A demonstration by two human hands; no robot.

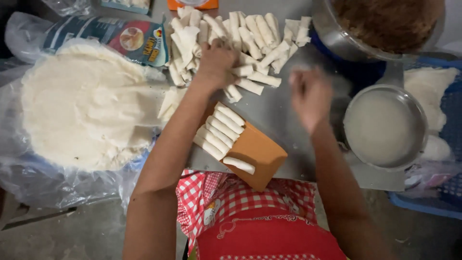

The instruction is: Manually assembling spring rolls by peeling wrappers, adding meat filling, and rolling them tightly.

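Note:
My left hand (215, 61) reaches into a pile of white rolled spring rolls (245, 36) on the grey metal table (279, 110), fingers curled down among them; whether it grips one is hidden. My right hand (310, 96) hovers blurred over the bare table, right of the pile, fingers bent, with nothing visible in it. Just below my left forearm lies an orange-brown tray (257, 154) with several rolls lined up on its far end and one roll (239, 165) lying alone near its front.
A big stack of round white wrappers (82, 106) lies on clear plastic at left, a printed packet (130, 38) behind it. At right are a metal bowl of pale liquid (385, 126), a larger bowl of brown filling (385, 24) and a blue basket (447, 96).

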